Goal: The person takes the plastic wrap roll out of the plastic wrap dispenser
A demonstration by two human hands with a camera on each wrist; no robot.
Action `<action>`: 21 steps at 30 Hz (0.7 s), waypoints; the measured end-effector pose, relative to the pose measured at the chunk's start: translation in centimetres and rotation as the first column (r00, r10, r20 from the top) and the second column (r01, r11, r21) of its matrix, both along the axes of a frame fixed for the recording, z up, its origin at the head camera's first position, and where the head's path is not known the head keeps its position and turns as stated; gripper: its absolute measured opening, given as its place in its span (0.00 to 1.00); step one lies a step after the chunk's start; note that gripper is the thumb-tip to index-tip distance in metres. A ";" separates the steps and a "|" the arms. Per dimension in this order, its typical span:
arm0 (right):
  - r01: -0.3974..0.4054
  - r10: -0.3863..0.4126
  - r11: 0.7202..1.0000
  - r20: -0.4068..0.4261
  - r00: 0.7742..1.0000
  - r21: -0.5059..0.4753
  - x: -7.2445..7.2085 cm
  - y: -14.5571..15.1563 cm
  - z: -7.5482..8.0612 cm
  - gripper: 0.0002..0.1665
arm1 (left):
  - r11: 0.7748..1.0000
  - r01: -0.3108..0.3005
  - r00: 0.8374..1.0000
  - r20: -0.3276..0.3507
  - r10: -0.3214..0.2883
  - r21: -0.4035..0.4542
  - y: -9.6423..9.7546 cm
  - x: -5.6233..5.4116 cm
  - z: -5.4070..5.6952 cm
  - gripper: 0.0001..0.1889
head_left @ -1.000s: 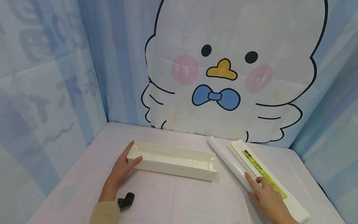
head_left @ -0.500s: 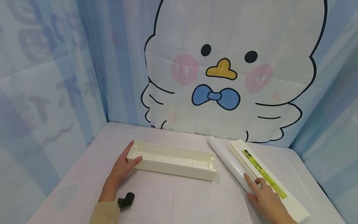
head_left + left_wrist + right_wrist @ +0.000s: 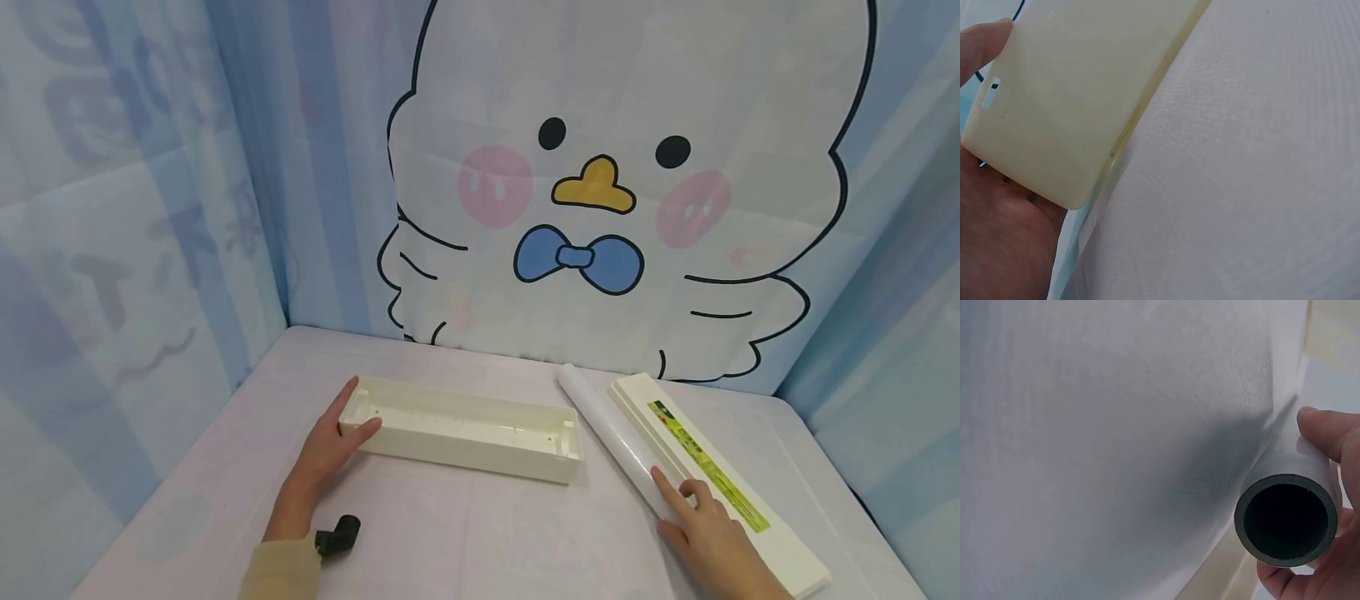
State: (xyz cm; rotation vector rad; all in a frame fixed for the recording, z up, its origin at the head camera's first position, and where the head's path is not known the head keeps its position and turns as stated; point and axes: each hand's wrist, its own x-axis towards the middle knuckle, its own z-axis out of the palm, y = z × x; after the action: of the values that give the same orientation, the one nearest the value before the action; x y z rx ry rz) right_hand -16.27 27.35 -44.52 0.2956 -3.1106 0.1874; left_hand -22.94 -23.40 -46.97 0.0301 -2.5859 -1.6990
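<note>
A long cream plastic tray-like box [image 3: 487, 450], open at the top, lies on the table in the head view. My left hand [image 3: 324, 446] grips its left end, thumb over the near wall and fingers round the end. In the left wrist view the box wall [image 3: 1079, 87] shows a small slot by the thumb. To the right lies a roll of cling film [image 3: 611, 429], slanting toward me. My right hand [image 3: 712, 533] holds its near part between thumb and fingers. The right wrist view shows the roll's hollow dark core [image 3: 1286, 520].
Right of the roll, and close beside it, lies a long cream lid [image 3: 787, 550] with a yellow-green label [image 3: 708, 465]. A pale cloth covers the table [image 3: 465, 533]. Printed curtains [image 3: 337, 208] stand at the back and both sides.
My right hand has shifted very slightly left along the roll. The left hand, the box and the lid look unmoved.
</note>
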 end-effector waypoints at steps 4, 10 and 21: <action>-0.009 0.010 1.000 -0.015 1.000 0.001 0.2 0.1 -0.3 0.44 | 1.000 0.003 1.000 0.015 -0.003 -0.016 0.2 0.0 0.1 0.46; -0.038 0.037 0.999 -0.062 0.997 -0.007 0.3 0.2 -0.5 0.43 | 1.000 0.000 1.000 0.018 0.000 -0.030 0.2 0.0 0.2 0.45; 0.008 -0.008 1.000 -0.022 1.000 0.000 0.2 -0.1 -0.4 0.44 | 1.000 0.010 1.000 0.008 -0.010 -0.029 0.1 0.2 0.3 0.45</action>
State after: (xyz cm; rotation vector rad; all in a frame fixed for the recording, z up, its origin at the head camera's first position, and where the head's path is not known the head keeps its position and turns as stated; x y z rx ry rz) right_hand -16.08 27.20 -44.94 0.2835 -3.0900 0.1825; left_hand -22.79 -23.29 -46.71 0.0234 -2.6204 -1.6679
